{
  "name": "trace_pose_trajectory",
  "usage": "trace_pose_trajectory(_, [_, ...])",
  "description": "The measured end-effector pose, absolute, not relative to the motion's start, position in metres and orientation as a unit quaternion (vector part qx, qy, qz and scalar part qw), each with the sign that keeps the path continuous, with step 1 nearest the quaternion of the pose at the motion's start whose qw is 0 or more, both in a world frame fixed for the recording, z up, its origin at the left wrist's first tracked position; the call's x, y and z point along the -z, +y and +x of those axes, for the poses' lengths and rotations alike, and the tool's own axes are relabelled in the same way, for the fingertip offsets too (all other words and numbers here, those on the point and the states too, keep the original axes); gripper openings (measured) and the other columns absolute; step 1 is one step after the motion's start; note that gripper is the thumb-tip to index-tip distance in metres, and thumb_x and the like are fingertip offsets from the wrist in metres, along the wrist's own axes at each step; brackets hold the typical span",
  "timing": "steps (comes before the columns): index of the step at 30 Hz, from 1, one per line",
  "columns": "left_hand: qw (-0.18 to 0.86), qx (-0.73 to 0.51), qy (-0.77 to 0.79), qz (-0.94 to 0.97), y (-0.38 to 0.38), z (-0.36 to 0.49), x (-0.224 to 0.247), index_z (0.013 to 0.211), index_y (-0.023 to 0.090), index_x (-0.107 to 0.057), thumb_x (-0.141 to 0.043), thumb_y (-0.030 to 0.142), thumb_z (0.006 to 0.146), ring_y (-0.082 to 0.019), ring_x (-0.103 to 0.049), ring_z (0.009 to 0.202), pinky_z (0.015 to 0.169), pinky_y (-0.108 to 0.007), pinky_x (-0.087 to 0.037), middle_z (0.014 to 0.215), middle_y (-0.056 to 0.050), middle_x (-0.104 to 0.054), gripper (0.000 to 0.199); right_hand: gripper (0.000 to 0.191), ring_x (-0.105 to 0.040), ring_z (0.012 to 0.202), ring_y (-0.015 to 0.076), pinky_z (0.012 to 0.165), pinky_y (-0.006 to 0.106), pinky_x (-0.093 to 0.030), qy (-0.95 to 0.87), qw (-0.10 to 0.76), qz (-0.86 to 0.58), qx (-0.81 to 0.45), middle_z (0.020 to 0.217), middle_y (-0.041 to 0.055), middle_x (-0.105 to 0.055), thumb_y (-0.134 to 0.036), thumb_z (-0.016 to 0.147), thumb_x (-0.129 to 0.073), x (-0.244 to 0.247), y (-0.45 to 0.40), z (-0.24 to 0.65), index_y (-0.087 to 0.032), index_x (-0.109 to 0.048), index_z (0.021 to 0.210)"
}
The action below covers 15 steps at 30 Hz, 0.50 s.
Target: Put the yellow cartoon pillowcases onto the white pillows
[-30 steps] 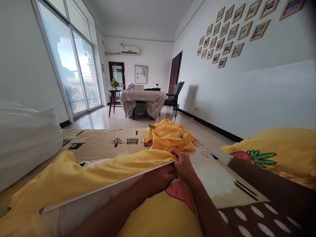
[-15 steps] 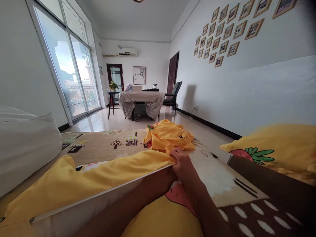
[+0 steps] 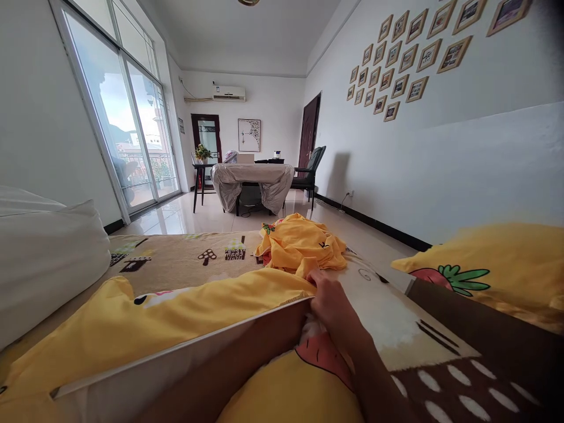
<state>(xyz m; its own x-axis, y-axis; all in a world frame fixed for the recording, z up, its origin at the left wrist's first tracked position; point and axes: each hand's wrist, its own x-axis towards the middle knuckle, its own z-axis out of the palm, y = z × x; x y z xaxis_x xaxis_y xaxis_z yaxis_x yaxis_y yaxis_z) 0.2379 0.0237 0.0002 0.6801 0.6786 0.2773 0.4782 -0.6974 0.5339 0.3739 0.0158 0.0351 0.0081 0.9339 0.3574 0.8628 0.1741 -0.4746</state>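
Note:
A yellow pillowcase (image 3: 189, 311) with a pale inner side lies on the patterned bedding (image 3: 176, 258), its opening facing me. My right hand (image 3: 328, 294) grips the far right corner of that opening, fingers closed on the cloth. My left forearm reaches inside the opening toward the same corner; the left hand is hidden by the fabric and my right hand. Below the forearms sits a yellow pillow (image 3: 291, 388) with a pink strawberry print. Just beyond my right hand a crumpled yellow cloth (image 3: 304, 241) is heaped.
A white pillow (image 3: 48, 264) stands at the left. Another yellow piece with a strawberry print (image 3: 497, 264) lies at the right, on a brown surface. Farther back are a covered table (image 3: 251, 171), a black chair (image 3: 311, 170) and glass doors (image 3: 145, 129).
My right hand has shifted slightly down and to the right at the corner. My left hand, partly seen near the corner before, has gone out of sight.

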Motion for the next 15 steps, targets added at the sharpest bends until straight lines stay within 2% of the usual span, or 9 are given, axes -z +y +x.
trace_pose_trajectory(4, [0.179, -0.246, 0.347, 0.887, 0.0226, 0.2372, -0.0013, 0.125, 0.021, -0.052, -0.051, 0.016, 0.081, -0.025, -0.047, 0.122, 0.107, -0.042, -0.034, 0.134, -0.008, -0.052, 0.044, 0.029, -0.05, 0.076, 0.0162, 0.068, 0.024, -0.034, -0.724, 0.34, -0.597, -0.065, 0.083, 0.0045, -0.056, -0.003, 0.052, -0.039, -0.0362, 0.0154, 0.3724, -0.018, -0.053, 0.073])
trace_pose_trajectory(9, [0.195, -0.234, 0.354, 0.884, 0.0214, 0.2346, -0.0065, 0.122, 0.023, -0.054, -0.048, 0.018, 0.084, -0.024, -0.049, 0.121, 0.107, -0.041, -0.035, 0.132, -0.007, -0.054, 0.039, 0.025, -0.052, 0.068, 0.0155, 0.061, 0.023, -0.032, -0.711, 0.347, -0.599, -0.122, 0.07, 0.0003, -0.059, -0.007, 0.054, -0.041, -0.0366, 0.0175, 0.3722, -0.02, -0.05, 0.074])
trace_pose_trajectory(15, [0.205, -0.241, 0.365, 0.876, 0.0221, 0.235, -0.006, 0.124, 0.023, -0.053, -0.047, 0.021, 0.085, -0.024, -0.047, 0.122, 0.108, -0.041, -0.032, 0.135, -0.006, -0.052, 0.039, 0.023, -0.054, 0.07, 0.0156, 0.061, 0.022, -0.035, -0.72, 0.355, -0.573, -0.166, 0.076, 0.0011, -0.062, -0.01, 0.055, -0.045, -0.0314, 0.0231, 0.3767, -0.019, -0.048, 0.075])
